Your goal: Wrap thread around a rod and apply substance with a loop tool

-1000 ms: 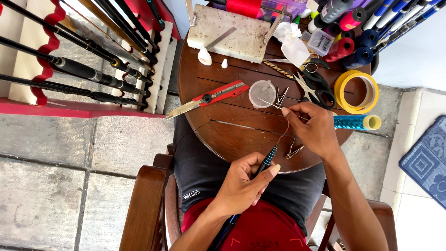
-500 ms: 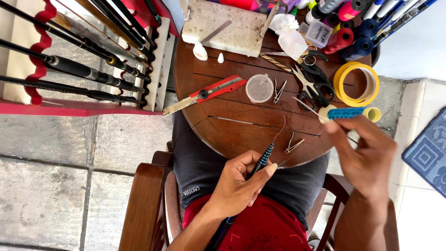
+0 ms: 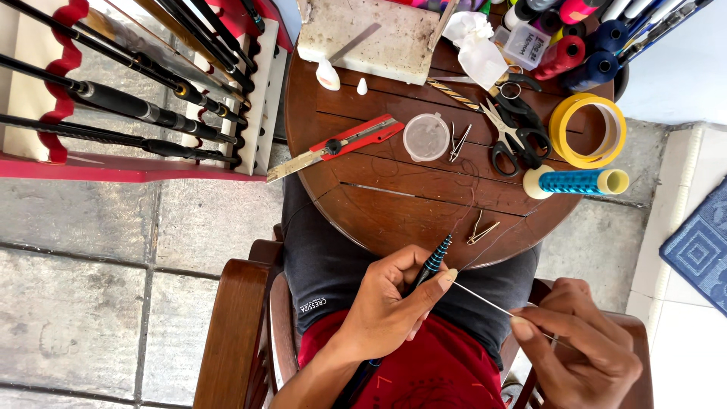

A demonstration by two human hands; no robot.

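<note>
While the left hand wraps its fingers around a thin rod with a black-and-teal ribbed section at the lower centre of the frame, thumb pressed against the shaft, the right hand at the lower right pinches a fine pale needle-like shaft between thumb and forefinger, the other fingers curled in. That shaft runs straight from the left thumb tip to the right fingertips, over the person's lap and just below the edge of the round wooden tabletop. A dark thread trails from the hands up across the wood. On the tabletop lie a small metal clip near the lower edge, a red utility knife at the left, a round clear lid with tweezers just beside it, black scissors, a roll of yellow tape and a teal thread spool on its side at the right. A white block sits at the top, thread cones beside it. Dark rods rest in a red-and-white rack at the upper left.
</note>
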